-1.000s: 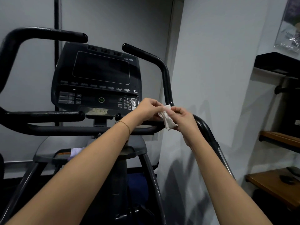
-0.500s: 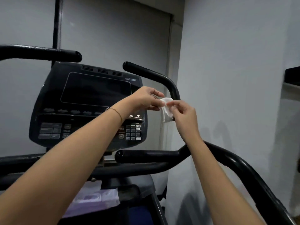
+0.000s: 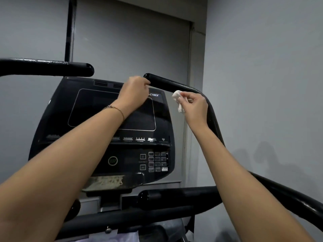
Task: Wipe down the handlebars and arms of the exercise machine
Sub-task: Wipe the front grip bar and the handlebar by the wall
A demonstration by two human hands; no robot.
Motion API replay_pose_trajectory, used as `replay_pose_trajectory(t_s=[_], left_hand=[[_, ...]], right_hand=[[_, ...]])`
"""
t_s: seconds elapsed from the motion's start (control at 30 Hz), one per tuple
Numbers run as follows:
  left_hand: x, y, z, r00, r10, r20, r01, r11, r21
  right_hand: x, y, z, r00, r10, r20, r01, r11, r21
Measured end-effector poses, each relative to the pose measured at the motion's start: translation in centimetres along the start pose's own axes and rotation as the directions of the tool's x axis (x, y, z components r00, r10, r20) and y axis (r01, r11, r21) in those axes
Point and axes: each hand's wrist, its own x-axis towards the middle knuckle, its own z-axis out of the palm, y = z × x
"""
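The exercise machine's upper right handlebar (image 3: pixel 167 83) is a glossy black tube that bends down into a long arm (image 3: pixel 290 198) at the right. My left hand (image 3: pixel 135 90) is at the tube's free end, fingers curled against its underside. My right hand (image 3: pixel 195 107) pinches a crumpled white wipe (image 3: pixel 178 100) just under the tube's bend, close to it but with a small gap. The upper left handlebar (image 3: pixel 52 68) juts in from the left edge, with no hand on it.
The black console (image 3: pixel 111 110) with its screen and keypad stands right behind my forearms. Two short lower grips (image 3: pixel 174 196) and a crossbar lie below it. A grey wall (image 3: pixel 262 84) is close on the right, and a dark vertical pole (image 3: pixel 70 28) stands behind.
My left hand let go of the wipe and moved up to the handlebar's end. My right hand kept the wipe and rose to the bend. The view tilted upward.
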Motion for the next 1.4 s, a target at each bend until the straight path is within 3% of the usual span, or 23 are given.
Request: replay_pose_trajectory(t_s=[0.1,0.27,0.5,0.63,0.77,0.97,1.27,1.4], left_hand=[[1.6,-1.5,-0.2,0.998,-0.011,0.056,0.003,0.990,0.140],[3.1,-2.3,0.6,0.974,0.105,0.202,-0.162,0.942,0.295],[3.3,-2.4,-0.1,0.938,0.177,0.298,-0.299,0.850,0.434],[3.1,-2.6,-0.3,0.932,0.192,0.309,-0.324,0.823,0.467],[3.2,-2.6,-0.2,0.929,0.209,0.307,-0.345,0.791,0.506],[3.0,-2.6,-0.2,0.931,0.196,0.307,-0.335,0.792,0.511],[3.2,-2.3,-0.6,0.921,0.187,0.342,-0.354,0.767,0.535],[3.2,-2.0,-1.0,0.913,0.179,0.367,-0.372,0.733,0.569]], right_hand=[[2.7,0.4,1.0,1.000,-0.027,-0.002,0.027,0.996,-0.089],[6.7,0.5,3.2,0.990,-0.137,0.017,0.136,0.948,-0.287],[8.7,1.0,5.5,0.969,-0.230,0.093,0.242,0.793,-0.559],[7.7,1.5,5.1,0.947,-0.280,0.155,0.319,0.779,-0.539],[9.4,0.3,5.9,0.969,-0.208,0.132,0.246,0.838,-0.488],[7.3,-0.1,7.8,0.918,-0.350,0.185,0.395,0.780,-0.486],[8.4,-1.0,7.4,0.953,-0.237,0.190,0.300,0.829,-0.471],[8.2,-0.1,5.2,0.955,-0.225,0.193,0.296,0.769,-0.567]])
